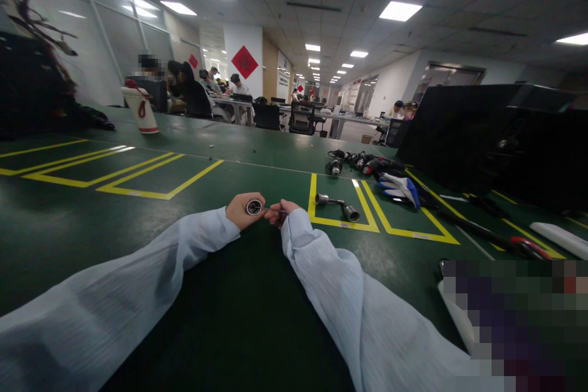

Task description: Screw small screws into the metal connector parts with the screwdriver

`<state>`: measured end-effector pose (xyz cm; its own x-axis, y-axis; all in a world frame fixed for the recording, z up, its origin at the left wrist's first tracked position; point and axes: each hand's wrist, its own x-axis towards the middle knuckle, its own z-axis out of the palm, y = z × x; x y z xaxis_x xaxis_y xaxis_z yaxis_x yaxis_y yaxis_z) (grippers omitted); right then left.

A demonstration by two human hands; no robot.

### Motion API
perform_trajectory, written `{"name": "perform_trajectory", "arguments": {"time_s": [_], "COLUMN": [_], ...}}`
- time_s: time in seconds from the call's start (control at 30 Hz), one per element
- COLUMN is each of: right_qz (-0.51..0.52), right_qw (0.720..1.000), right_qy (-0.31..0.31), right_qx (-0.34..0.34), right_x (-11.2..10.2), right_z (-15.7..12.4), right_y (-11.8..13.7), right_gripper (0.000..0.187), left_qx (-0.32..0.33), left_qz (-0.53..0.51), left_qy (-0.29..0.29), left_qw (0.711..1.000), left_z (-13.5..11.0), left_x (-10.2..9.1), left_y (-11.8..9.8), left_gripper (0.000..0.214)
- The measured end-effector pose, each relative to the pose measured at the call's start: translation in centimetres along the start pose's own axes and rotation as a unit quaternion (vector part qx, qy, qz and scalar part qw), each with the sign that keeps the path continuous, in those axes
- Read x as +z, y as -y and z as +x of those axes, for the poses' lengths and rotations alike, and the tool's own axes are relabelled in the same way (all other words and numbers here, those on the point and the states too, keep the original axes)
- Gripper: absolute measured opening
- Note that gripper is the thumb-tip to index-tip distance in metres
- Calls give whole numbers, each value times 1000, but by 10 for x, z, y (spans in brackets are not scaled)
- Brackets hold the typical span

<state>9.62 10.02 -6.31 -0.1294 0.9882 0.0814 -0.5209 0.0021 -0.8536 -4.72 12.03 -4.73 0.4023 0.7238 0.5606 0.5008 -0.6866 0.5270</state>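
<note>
A green desk (138,226) marked with yellow tape (197,179) carries a white cup (143,115) with red trim at the left, near a dark heap with wires (32,82). To the right, a white-and-blue glove (404,188) lies beside bunched black cables (356,160), near a large black case (454,119). Beyond stand office chairs (267,116), seated people (239,87) and a column (232,40) bearing a red diamond (245,62).

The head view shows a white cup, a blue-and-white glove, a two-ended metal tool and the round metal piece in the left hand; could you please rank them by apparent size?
1. White cup
2. Blue-and-white glove
3. Two-ended metal tool
4. Round metal piece, partly wrapped by fingers
</note>
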Motion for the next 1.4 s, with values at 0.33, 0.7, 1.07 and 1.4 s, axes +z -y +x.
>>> {"name": "perform_trajectory", "arguments": {"time_s": [0.33,0.7,1.07,1.4], "right_qz": [-2,21,118,169], "right_qw": [1000,997,985,979], "right_qy": [-25,-67,-124,-113], "right_qx": [1,39,13,-11], "right_x": [-1,-11,-19,-40], "right_z": [-10,2,12,6], "right_y": [16,12,16,62], "right_gripper": [22,27,39,44], "left_qx": [-20,-38,5,13], "left_qz": [-12,15,76,96], "left_qy": [19,-7,13,15], "left_qw": [1000,999,997,995], "left_z": [1,0,-6,-11], "left_x": [-8,-5,12,39], "left_y": [-10,-11,-20,-59], "left_gripper": [20,18,27,23]}}
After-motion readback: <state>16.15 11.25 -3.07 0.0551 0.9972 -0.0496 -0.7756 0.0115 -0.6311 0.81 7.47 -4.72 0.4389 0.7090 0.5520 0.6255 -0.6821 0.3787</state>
